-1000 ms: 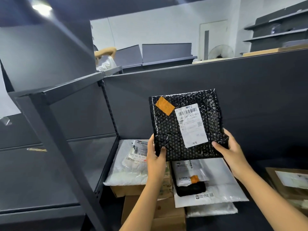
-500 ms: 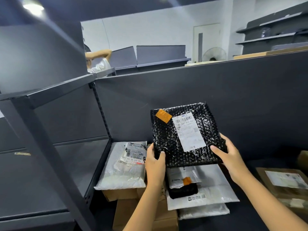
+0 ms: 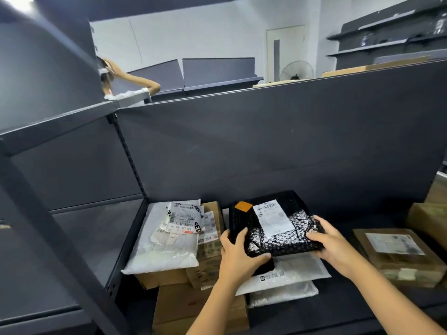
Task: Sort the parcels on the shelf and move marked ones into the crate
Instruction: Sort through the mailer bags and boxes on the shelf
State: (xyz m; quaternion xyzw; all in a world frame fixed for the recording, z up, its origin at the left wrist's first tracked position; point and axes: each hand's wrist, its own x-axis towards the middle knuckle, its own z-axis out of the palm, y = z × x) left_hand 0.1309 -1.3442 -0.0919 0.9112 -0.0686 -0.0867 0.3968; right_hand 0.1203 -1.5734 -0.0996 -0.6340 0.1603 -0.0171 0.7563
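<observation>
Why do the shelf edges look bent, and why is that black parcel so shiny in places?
Head view: the wide-angle lens bows straight lines, so the shelf post leans and curves near the frame edge. The black bubble-wrap parcel, held by the left hand and right hand, catches overhead light as white glare. Its label print is too blurred to read.

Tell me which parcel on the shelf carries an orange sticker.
The black bubble-wrap parcel held in both hands; its orange sticker sits beside the white label. The other parcels show none.
</observation>
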